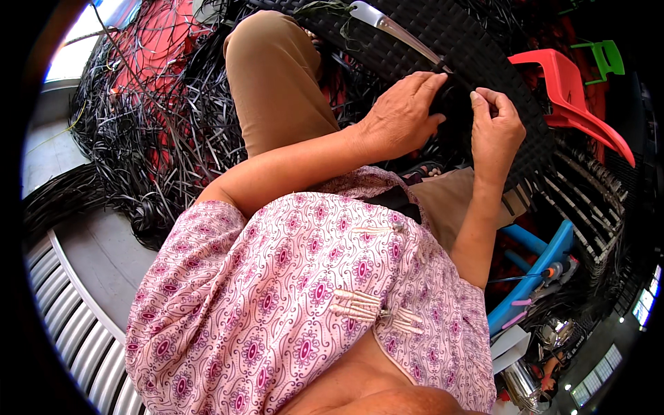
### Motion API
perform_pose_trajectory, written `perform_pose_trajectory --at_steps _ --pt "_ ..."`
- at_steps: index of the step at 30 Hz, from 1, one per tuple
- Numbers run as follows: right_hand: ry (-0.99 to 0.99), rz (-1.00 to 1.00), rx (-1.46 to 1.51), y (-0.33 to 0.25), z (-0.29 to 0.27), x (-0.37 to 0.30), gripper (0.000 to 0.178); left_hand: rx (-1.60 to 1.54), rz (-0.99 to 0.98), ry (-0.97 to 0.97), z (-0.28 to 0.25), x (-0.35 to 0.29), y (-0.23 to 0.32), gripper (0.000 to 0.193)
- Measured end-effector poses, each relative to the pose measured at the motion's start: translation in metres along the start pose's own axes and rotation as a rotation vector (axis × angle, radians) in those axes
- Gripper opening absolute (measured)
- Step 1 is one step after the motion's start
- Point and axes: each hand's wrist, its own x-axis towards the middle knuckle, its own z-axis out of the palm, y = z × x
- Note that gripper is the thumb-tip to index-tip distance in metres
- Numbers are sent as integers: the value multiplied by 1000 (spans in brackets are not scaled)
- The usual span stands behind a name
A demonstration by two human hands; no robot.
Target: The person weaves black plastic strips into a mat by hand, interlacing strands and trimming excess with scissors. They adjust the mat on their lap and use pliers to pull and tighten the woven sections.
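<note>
A dark woven panel of flat black strips (pixel 477 41) lies in front of me, across my lap. A long silver metal tool (pixel 394 29) with a broad rounded end rests on the weave, its narrow end among the strips. My left hand (pixel 401 114) is beside that narrow end, fingers stretched forward and thumb apart, the fingertips close to the weave. Over the panel to its right, my right hand (pixel 499 128) is closed, with thumb and forefinger brought together. Whatever it pinches cannot be made out against the black.
Left of my knee, a large heap of loose black strips (pixel 200 138) lies over red material. A white slatted bench (pixel 76 325) is at lower left. On the right are a red plastic chair (pixel 567 83), a small green chair (pixel 609 61) and a blue plastic frame (pixel 532 280).
</note>
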Motion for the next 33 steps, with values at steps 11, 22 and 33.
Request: perform_pose_trajectory --at_steps 11,22,33 --pt "21 -82 -247 -17 18 2 12 93 185 -111 3 -9 -9 36" --pt "4 -52 -38 10 35 9 13 566 216 -22 -59 58 -48 39" --pt "-51 -146 -184 -11 46 25 11 619 207 -615 -96 120 -51 17"
